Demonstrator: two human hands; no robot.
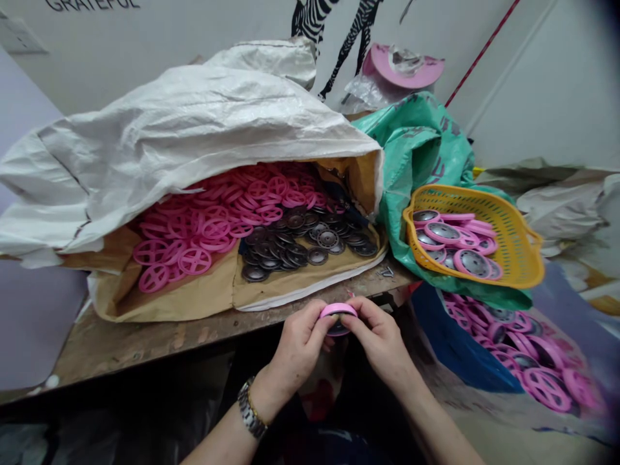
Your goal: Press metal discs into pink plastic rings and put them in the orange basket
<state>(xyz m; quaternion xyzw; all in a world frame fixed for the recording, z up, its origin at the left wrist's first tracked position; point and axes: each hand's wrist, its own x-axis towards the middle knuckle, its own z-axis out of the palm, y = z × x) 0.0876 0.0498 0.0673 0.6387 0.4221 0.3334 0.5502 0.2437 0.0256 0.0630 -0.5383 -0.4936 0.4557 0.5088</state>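
Note:
Just in front of the table edge, both my hands pinch one small pink wheel [339, 310] with a dark disc in its face. My left hand [303, 336], with a metal watch on the wrist, grips its left side, thumb on the disc. On the opposite side my right hand [378, 332] presses it with thumb and fingers. Beyond them, a large white sack [217, 123] lies open on its side. Inside are a heap of loose pink wheel rings [208, 226] and, to their right, a pile of dark grey discs [281, 248].
A yellow basket [520, 252] holding pink wheels with grey discs stands right, against a green plastic bag [402, 148]. Below it, more pink wheels [523, 355] lie in a blue-edged sack. Small metal pieces [386, 272] rest on the wooden table [159, 352]. A pink visor [407, 68] sits behind.

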